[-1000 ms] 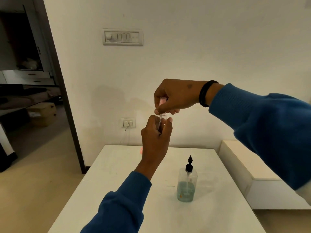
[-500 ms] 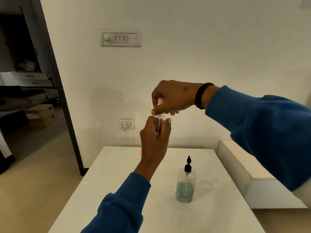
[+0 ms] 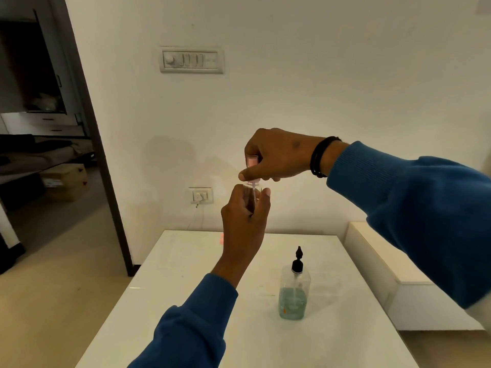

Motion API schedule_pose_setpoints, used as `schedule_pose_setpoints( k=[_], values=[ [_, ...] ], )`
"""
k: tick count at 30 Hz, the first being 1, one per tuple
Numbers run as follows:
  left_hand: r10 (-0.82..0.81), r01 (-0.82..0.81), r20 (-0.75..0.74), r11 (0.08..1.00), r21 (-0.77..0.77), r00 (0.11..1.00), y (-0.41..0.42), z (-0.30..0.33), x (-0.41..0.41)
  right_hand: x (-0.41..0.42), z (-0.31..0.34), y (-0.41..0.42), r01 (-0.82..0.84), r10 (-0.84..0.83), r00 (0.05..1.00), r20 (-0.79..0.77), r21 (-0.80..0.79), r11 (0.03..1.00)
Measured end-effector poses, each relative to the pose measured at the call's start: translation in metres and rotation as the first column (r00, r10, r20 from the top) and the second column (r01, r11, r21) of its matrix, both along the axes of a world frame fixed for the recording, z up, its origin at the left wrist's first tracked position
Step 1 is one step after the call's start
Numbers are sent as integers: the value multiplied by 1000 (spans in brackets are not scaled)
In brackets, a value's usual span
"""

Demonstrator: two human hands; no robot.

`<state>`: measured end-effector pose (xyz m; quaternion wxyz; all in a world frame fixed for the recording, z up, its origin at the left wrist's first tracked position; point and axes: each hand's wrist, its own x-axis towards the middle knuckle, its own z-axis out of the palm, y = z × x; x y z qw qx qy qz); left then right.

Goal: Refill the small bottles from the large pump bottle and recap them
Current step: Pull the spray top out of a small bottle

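My left hand grips a small clear bottle upright in the air above the table, fingers curled round its body so only the neck shows. My right hand pinches the pink spray cap from above; the cap's thin dip tube runs down into the bottle's mouth and the cap sits right at the neck. The large pump bottle, clear with a black pump top and some green liquid at the bottom, stands alone on the white table to the lower right of my hands.
A small pink item lies near the table's far edge, mostly hidden behind my left wrist. A white bench adjoins the table's right side. The wall with a socket stands behind; a doorway opens at the left.
My right hand has lowered the pink cap, sliding its tube deeper into the small bottle until the cap meets the neck. My left hand holds steady.
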<state>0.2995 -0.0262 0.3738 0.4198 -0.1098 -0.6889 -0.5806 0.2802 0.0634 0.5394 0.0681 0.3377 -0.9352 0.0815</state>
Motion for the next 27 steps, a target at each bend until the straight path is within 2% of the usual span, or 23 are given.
schedule_pose_setpoints(
  k=[5, 9, 15, 22, 27],
  values=[
    [2, -2, 14, 1000, 9, 1000, 0, -3, 1, 1, 1, 0, -31, 28, 996, 84, 34, 999],
    [-2, 2, 5, 1000, 2, 1000, -1, -3, 1, 5, 2, -1, 25, -25, 1000, 15, -6, 1000],
    [-3, 3, 12, 1000, -13, 1000, 0, -3, 1, 3, 1, 0, 4, -4, 1000, -14, -13, 1000],
    [-10, 10, 33, 1000, -14, 999, -5, -11, -1, 0, 6, 2, -58, 58, 998, 7, -12, 998],
    [-11, 11, 39, 1000, 2, 999, -9, -16, -1, 0, 15, 11, -98, 100, 995, 24, -100, 990]
  ],
)
